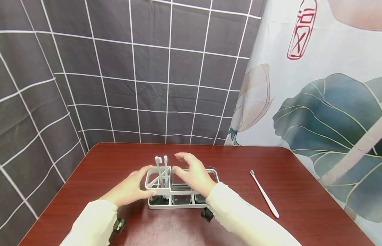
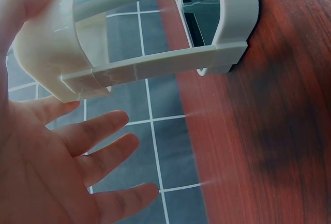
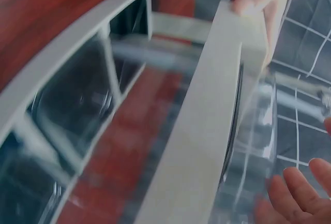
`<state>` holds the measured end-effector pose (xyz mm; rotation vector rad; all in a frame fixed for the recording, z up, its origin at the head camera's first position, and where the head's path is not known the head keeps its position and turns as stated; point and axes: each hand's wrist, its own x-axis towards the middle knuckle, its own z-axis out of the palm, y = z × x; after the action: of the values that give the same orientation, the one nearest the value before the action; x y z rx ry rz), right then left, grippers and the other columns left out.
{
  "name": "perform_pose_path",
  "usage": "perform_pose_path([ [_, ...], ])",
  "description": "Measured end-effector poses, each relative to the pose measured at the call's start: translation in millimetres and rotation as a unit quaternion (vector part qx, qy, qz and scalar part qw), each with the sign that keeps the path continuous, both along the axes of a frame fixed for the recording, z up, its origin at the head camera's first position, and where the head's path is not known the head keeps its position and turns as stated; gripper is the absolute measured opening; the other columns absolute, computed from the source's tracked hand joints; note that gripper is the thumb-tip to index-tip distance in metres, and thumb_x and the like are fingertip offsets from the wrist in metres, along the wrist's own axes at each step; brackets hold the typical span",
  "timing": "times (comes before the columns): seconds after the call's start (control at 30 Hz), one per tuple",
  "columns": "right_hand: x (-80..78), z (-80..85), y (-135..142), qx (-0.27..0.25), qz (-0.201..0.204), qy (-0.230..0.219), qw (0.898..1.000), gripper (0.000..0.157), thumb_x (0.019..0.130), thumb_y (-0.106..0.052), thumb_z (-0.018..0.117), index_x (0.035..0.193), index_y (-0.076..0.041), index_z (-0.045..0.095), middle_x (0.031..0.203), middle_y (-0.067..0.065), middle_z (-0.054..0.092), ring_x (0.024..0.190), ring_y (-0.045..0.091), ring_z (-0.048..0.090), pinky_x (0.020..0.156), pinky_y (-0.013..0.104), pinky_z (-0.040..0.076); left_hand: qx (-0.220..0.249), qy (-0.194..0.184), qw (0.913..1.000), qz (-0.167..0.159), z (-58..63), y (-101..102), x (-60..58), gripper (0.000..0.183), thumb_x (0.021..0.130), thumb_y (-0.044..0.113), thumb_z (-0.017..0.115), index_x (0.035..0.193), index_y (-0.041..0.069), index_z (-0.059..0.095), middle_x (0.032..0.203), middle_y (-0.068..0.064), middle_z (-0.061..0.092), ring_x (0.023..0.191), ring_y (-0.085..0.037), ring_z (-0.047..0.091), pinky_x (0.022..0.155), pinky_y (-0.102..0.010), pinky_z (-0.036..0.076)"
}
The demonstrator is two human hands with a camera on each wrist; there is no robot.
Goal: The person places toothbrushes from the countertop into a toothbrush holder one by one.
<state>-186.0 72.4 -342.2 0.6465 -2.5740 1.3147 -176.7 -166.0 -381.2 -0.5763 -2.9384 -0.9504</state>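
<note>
A white two-tier toothbrush holder (image 1: 184, 192) stands on the table in the head view. My left hand (image 1: 132, 188) grips its left end between thumb and index finger; in the left wrist view the hand's (image 2: 51, 151) other fingers spread out below it. Two toothbrushes, one greyish (image 1: 159, 164) and one pale blue (image 1: 165, 164), stand in its left compartment. Over the right half hovers my right hand (image 1: 195, 176), fingers apart and holding nothing, partly hiding the holder. The right wrist view shows that hand (image 3: 300, 198) beside a clear container (image 3: 256, 125) in the upper tier.
A white toothbrush (image 1: 264, 194) lies on the reddish-brown table (image 1: 227, 225) to the right. Behind the table hang a dark grey checked cloth (image 1: 150, 95) and a white cloth with a leaf print (image 1: 329, 112). The holder's lower tier has dark compartments (image 1: 181, 199).
</note>
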Motion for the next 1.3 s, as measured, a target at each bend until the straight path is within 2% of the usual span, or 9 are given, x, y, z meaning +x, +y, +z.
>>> perform_pose_path([
  [0.1, 0.5, 2.1, 11.9, 0.053, -0.014, 0.039, 0.998, 0.046, 0.087, -0.021, 0.07, 0.13, -0.01, 0.058, 0.128, 0.005, 0.059, 0.12, 0.02, 0.055, 0.099, 0.038, 0.046, -0.004, -0.002, 1.0, 0.001, 0.5, -0.3, 0.7, 0.088, 0.073, 0.04, 0.08, 0.143, 0.005, 0.039, 0.133, -0.021, 0.052, 0.123, -0.041, 0.048, 0.097, -0.059, 0.042],
  [0.3, -1.4, 2.0, 39.0, 0.124, -0.033, 0.123, 0.984, 0.05, 0.084, -0.025, 0.073, 0.13, -0.01, 0.059, 0.131, 0.006, 0.058, 0.125, 0.02, 0.052, 0.105, 0.038, 0.041, -0.004, -0.002, 1.0, 0.001, 1.0, 0.3, 1.4, 0.088, 0.073, 0.041, 0.08, 0.143, 0.005, 0.039, 0.134, -0.021, 0.052, 0.124, -0.041, 0.047, 0.098, -0.059, 0.042],
  [0.57, -3.6, -5.1, 76.6, 0.158, -0.066, 0.163, 0.972, 0.052, 0.084, -0.025, 0.074, 0.13, -0.008, 0.059, 0.132, 0.009, 0.058, 0.125, 0.025, 0.052, 0.103, 0.044, 0.042, -0.004, 0.001, 1.0, 0.0, 0.9, -0.2, 1.4, 0.088, 0.073, 0.04, 0.08, 0.142, 0.005, 0.04, 0.133, -0.021, 0.053, 0.122, -0.04, 0.049, 0.098, -0.058, 0.042],
  [0.67, -3.0, -8.9, 89.3, 0.165, -0.077, 0.162, 0.97, 0.051, 0.085, -0.025, 0.072, 0.131, -0.008, 0.058, 0.133, 0.009, 0.057, 0.126, 0.027, 0.051, 0.102, 0.046, 0.042, -0.002, 0.0, 1.0, -0.002, 0.5, -0.1, 0.7, 0.088, 0.073, 0.04, 0.08, 0.142, 0.004, 0.039, 0.133, -0.021, 0.053, 0.123, -0.04, 0.048, 0.098, -0.058, 0.042],
  [1.0, 2.0, -18.4, 123.4, 0.167, -0.118, 0.113, 0.972, 0.053, 0.088, -0.028, 0.069, 0.135, -0.009, 0.055, 0.137, 0.012, 0.054, 0.128, 0.029, 0.048, 0.104, 0.05, 0.039, -0.002, -0.004, 1.0, -0.003, 0.1, 0.0, 0.7, 0.087, 0.073, 0.039, 0.08, 0.142, 0.005, 0.039, 0.132, -0.021, 0.053, 0.121, -0.04, 0.049, 0.097, -0.058, 0.043],
  [1.17, 0.5, -26.5, 139.2, 0.18, -0.134, 0.087, 0.971, 0.054, 0.089, -0.03, 0.067, 0.137, -0.01, 0.052, 0.139, 0.014, 0.052, 0.129, 0.032, 0.047, 0.102, 0.056, 0.038, 0.0, -0.002, 1.0, -0.002, -0.1, -0.1, -0.6, 0.087, 0.074, 0.038, 0.08, 0.142, 0.005, 0.039, 0.132, -0.021, 0.054, 0.122, -0.04, 0.049, 0.098, -0.058, 0.042],
  [1.3, -0.8, -32.6, 151.9, 0.181, -0.141, 0.074, 0.97, 0.055, 0.089, -0.029, 0.067, 0.138, -0.007, 0.052, 0.138, 0.015, 0.052, 0.129, 0.034, 0.046, 0.104, 0.054, 0.037, 0.0, 0.002, 1.0, -0.004, 0.4, -0.4, -0.7, 0.088, 0.074, 0.04, 0.08, 0.143, 0.005, 0.039, 0.133, -0.021, 0.053, 0.122, -0.04, 0.049, 0.098, -0.058, 0.042],
])
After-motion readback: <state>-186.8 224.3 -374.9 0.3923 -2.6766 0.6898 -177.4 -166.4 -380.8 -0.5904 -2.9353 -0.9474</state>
